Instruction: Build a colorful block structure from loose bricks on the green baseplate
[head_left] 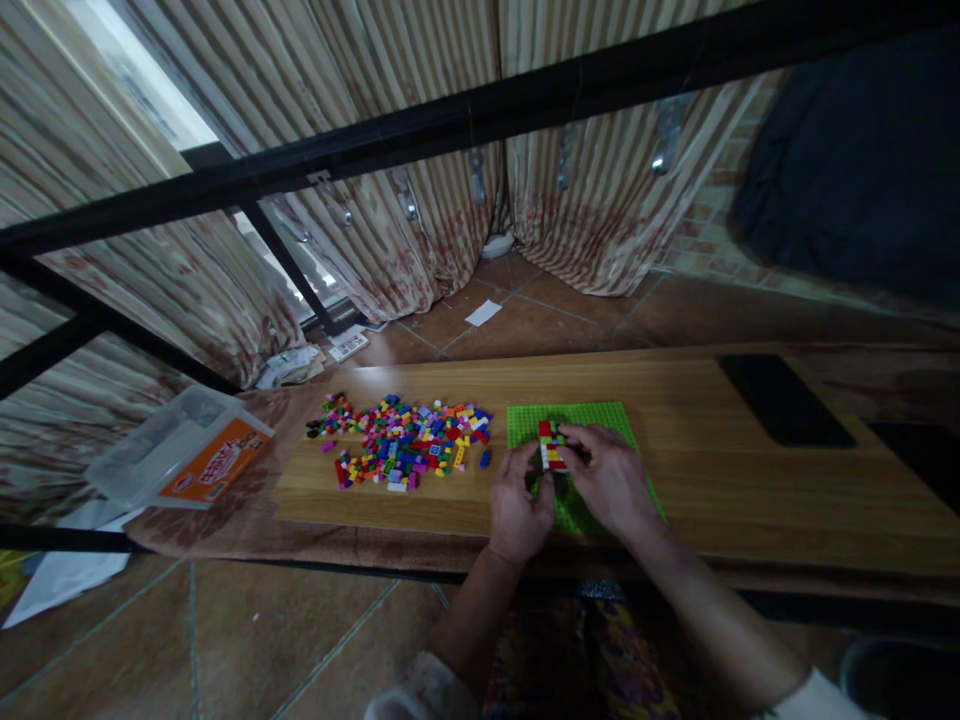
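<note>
A green studded baseplate (525, 420) lies on the wooden board, partly under both hands. On it stands a small build of red, white and yellow toy bricks (553, 452). My left hand (521, 505) closes on the build's left side with thumb and fingers. From the right, my right hand (609, 478) pinches at the build's other edge, fingertips touching its upper right part. Whether a loose brick sits between those fingertips is hidden. Left of the plate, a pile of mixed loose bricks (412, 440) spreads over the board.
The wooden board (697, 480) carries a dark phone-like slab (784, 400) at right. A clear plastic box (180, 450) with an orange label stands left of the board. A black rail (420, 130) crosses beyond, before striped curtains (405, 240). Paper (484, 313) lies on the tiled floor.
</note>
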